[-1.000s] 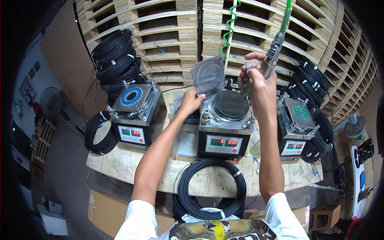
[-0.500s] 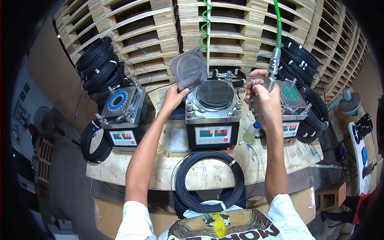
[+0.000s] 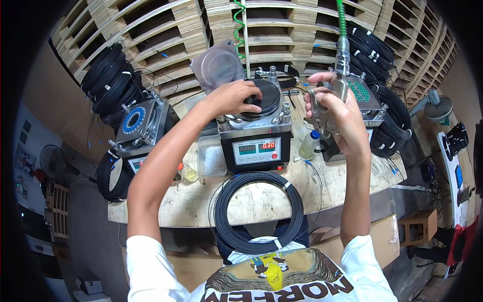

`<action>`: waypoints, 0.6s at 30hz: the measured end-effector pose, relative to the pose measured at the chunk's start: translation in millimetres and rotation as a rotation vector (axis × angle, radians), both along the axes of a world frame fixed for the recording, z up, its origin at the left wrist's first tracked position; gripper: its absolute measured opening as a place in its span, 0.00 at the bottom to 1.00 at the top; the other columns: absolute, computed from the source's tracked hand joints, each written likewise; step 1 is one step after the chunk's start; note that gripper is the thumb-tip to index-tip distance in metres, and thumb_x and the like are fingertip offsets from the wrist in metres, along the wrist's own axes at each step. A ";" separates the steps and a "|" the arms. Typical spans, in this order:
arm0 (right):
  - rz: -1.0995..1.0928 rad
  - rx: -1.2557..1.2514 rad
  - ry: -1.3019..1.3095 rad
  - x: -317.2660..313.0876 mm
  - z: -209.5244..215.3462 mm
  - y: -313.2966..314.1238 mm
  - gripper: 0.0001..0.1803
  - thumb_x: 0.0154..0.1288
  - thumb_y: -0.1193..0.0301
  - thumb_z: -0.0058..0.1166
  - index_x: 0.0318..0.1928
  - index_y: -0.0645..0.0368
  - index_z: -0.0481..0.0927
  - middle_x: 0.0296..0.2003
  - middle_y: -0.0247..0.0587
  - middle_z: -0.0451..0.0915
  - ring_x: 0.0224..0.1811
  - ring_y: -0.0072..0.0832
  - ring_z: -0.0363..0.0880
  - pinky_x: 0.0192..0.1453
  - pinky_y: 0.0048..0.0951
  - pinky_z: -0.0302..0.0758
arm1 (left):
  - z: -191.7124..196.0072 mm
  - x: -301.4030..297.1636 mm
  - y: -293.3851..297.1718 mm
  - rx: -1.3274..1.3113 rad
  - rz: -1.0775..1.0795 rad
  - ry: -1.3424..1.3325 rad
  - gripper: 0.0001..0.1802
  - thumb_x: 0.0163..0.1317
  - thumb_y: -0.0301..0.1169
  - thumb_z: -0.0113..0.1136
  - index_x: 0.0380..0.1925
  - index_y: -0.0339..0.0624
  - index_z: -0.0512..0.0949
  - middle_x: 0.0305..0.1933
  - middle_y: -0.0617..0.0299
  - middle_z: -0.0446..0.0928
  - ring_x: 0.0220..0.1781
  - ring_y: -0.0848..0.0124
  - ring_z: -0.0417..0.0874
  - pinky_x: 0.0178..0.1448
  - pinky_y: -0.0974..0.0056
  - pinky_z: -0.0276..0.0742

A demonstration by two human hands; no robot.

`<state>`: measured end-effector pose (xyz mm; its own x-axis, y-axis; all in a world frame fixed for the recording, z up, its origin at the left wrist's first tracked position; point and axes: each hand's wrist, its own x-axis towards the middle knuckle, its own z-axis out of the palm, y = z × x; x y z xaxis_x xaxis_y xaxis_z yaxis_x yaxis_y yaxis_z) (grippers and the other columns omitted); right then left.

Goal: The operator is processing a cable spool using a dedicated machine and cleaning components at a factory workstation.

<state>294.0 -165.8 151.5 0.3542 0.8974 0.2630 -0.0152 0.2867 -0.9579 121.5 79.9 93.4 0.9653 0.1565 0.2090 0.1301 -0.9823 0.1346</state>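
In the middle stands a black polishing machine (image 3: 257, 153) with a metal top and a round black pad (image 3: 269, 98). My left hand (image 3: 232, 98) reaches over the pad's left side, thumb and fingers apart and curved. I cannot tell whether its fingertips press on the pad. Behind that forearm, a square greyish plate (image 3: 219, 68) with a round centre leans tilted at the machine's back left. My right hand (image 3: 339, 108) is closed round a metal air blow gun (image 3: 342, 90), right of the pad. A green air hose (image 3: 341, 17) runs up from the gun.
Similar machines stand left (image 3: 133, 121) with a ring of blue connectors, and right (image 3: 370, 100) with green ones. A black cable coil (image 3: 221, 211) lies at the table's front edge. A tub of white bits (image 3: 212, 158), a capped bottle (image 3: 308, 146) and stacked coils (image 3: 105, 75) are around.
My left hand has let go of the square plate and moved right over the black pad. The blow gun stays in my right hand. The whole view has shifted slightly.
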 end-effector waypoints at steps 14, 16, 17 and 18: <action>-0.015 -0.053 0.060 19.6 -9.5 -19.9 0.15 0.67 0.73 0.50 0.54 0.61 0.74 0.36 0.41 0.79 0.35 0.22 0.79 0.41 0.26 0.80 | 4.1 21.5 -17.9 0.567 -0.225 0.229 0.17 0.68 0.37 0.57 0.53 0.48 0.67 0.51 0.56 0.72 0.50 0.54 0.82 0.41 0.55 0.86; -0.004 -0.055 0.048 18.9 -8.3 -19.2 0.17 0.67 0.73 0.51 0.55 0.62 0.73 0.37 0.42 0.79 0.36 0.23 0.79 0.42 0.27 0.80 | -0.8 18.7 -20.6 0.656 -0.288 0.239 0.19 0.63 0.32 0.58 0.54 0.51 0.68 0.55 0.57 0.69 0.51 0.54 0.80 0.41 0.56 0.87; 0.013 -0.046 0.052 18.6 -7.9 -19.0 0.16 0.67 0.73 0.51 0.54 0.62 0.73 0.37 0.42 0.79 0.36 0.23 0.79 0.42 0.27 0.80 | -0.9 17.2 -19.2 0.658 -0.288 0.237 0.19 0.63 0.32 0.58 0.54 0.51 0.68 0.55 0.57 0.69 0.51 0.54 0.80 0.41 0.56 0.87; 0.032 -0.039 0.060 17.0 -9.1 -18.8 0.16 0.67 0.73 0.51 0.54 0.62 0.73 0.37 0.42 0.79 0.36 0.23 0.79 0.42 0.27 0.80 | -1.8 13.0 -18.0 0.598 -0.270 0.203 0.21 0.62 0.31 0.59 0.55 0.53 0.69 0.56 0.56 0.68 0.51 0.54 0.80 0.41 0.56 0.87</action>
